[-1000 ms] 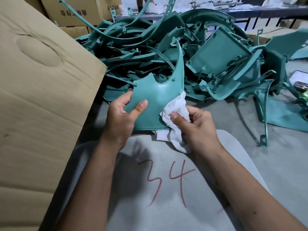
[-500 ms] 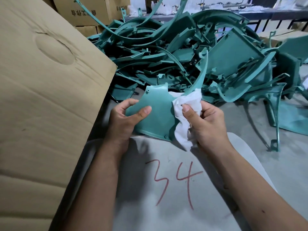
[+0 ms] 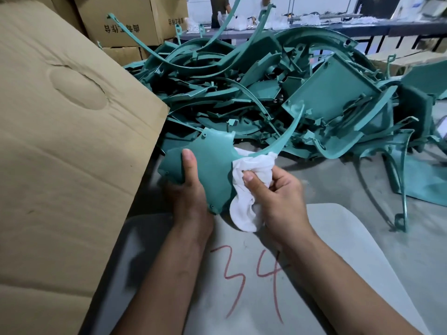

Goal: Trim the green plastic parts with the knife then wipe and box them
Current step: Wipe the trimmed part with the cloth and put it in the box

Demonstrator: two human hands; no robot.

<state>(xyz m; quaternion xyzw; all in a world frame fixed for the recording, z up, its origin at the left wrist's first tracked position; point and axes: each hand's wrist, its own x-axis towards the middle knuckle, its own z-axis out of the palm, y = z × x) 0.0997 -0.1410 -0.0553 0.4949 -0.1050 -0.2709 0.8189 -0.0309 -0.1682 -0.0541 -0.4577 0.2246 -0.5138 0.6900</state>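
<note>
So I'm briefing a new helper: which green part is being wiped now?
In front of the big green pile, above the red "34", it is the flat green part gripped by the left hand. Unlike the others, a white cloth in the right hand presses against it.

Green plastic part (image 3: 210, 163): flat teal panel with notched top edge, small screw tabs, long thin curved arm sweeping up to right; held tilted above desk. White cloth (image 3: 251, 189): crumpled, pressed against panel's right edge at base of arm, tail hanging below. Pile of green parts (image 3: 278, 93): tangled heap of curved strips and panels just behind. Cardboard box (image 3: 63, 141): large, brown, at left, beside panel.
</note>
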